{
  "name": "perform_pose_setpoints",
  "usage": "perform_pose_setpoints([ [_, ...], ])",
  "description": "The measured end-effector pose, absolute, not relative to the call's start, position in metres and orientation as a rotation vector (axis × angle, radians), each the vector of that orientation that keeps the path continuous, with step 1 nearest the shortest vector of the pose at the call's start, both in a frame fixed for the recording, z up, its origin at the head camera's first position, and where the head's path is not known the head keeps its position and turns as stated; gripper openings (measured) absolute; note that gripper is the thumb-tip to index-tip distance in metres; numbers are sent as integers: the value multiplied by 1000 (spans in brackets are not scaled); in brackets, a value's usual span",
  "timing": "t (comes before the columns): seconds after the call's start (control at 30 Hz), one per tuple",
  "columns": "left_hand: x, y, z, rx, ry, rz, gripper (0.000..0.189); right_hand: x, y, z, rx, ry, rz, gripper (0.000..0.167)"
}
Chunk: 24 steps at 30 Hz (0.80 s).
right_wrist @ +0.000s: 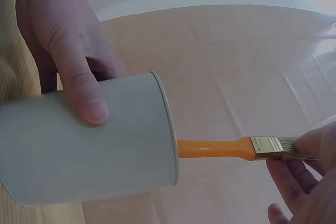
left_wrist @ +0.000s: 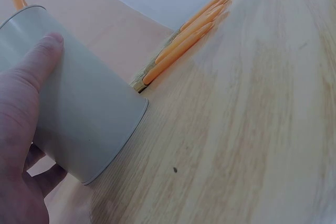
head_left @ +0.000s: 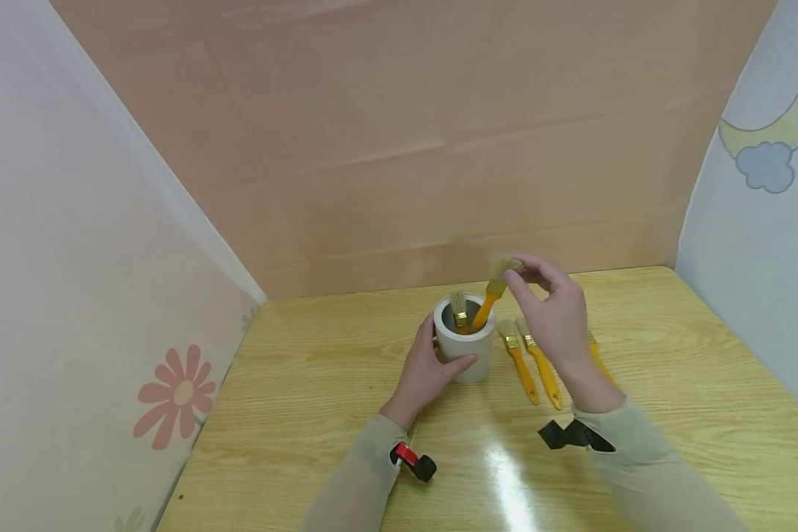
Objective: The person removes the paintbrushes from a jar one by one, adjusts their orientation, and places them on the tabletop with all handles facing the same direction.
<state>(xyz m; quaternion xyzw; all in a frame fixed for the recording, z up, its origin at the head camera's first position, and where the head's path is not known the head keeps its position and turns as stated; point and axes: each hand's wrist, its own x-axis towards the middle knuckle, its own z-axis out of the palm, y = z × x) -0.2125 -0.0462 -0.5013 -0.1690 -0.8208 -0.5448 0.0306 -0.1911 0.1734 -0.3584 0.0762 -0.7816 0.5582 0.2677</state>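
Note:
A light grey cylindrical cup (head_left: 464, 356) stands upright on the wooden table. My left hand (head_left: 428, 373) grips it from the left side, with the thumb across its front. One paintbrush (head_left: 460, 310) stands inside, bristles up, leaning at the back left of the opening. My right hand (head_left: 550, 307) pinches a second paintbrush (right_wrist: 215, 148) by its bristles, its orange handle pointing down into the cup. In the right wrist view, thumb and fingers close on the bristles just past the brass ferrule. The handle's lower end is hidden inside the cup.
Right of the cup lie several more orange-handled paintbrushes (head_left: 520, 362), bristles toward the back; my right forearm partly covers one brush (head_left: 598, 357). A pinkish-brown backdrop (head_left: 425, 162) rises behind the table (head_left: 319, 399), with pale printed sheets at both sides.

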Motion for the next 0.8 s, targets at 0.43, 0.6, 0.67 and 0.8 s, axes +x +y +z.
perform_pose_setpoints([
  [0.43, -213, -45, -502, -508, -2544, -1666, 99, -188, 205, -349, 98, -1993, 1652, 30],
  [0.6, -213, -44, -500, -487, -2557, -1663, 101, -188, 214, -348, 104, -1784, 1861, 25],
  [0.67, -212, -44, -499, -481, -2560, -1661, 101, -187, 217, -347, 99, -1725, 1917, 24],
  [0.8, -212, -43, -499, -482, -2561, -1664, 102, -186, 226, -347, 79, -1716, 1918, 23],
])
